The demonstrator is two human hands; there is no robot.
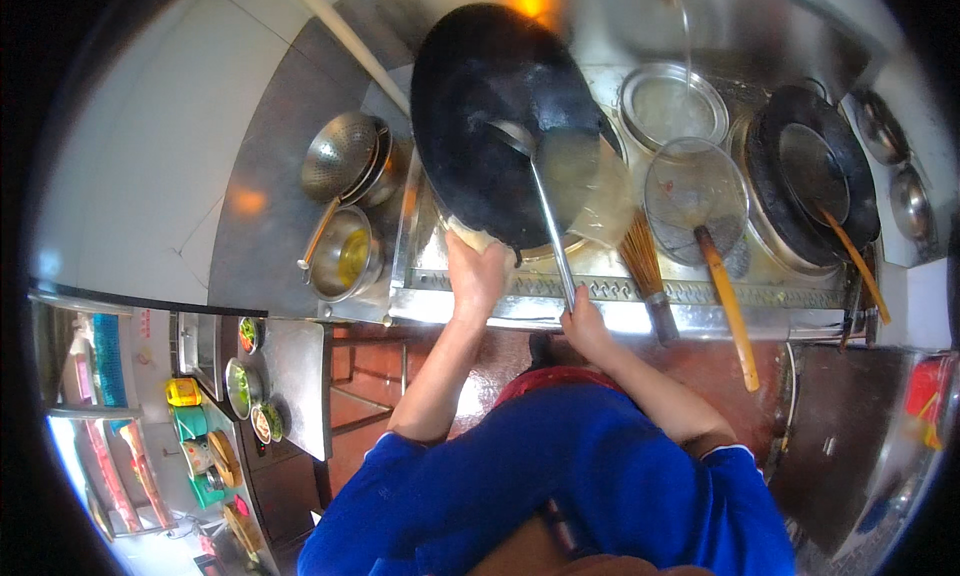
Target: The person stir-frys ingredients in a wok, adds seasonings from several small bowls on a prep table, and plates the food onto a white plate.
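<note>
A large black wok (480, 178) is tilted steeply to the right over the stove, and cloudy liquid (600, 193) spills over its right rim. My left hand (477, 268) grips the wok's near edge through a pale folded cloth (480, 238). In my right hand (587, 325) is the handle end of a long metal ladle (549, 208), whose bowl rests inside the wok or just above it; I cannot tell which. Just right of the liquid lies a bamboo wok brush (646, 276), close to a round wire-mesh skimmer (694, 193) with a wooden handle.
Perforated strainers (339, 156) and a metal bowl of yellow liquid (346, 255) stand on the left. Water runs into a round metal pot (673, 109) behind. Another black wok (814, 178) holds a second skimmer at right. Flame glows behind my wok. A side table (296, 381) stands lower left.
</note>
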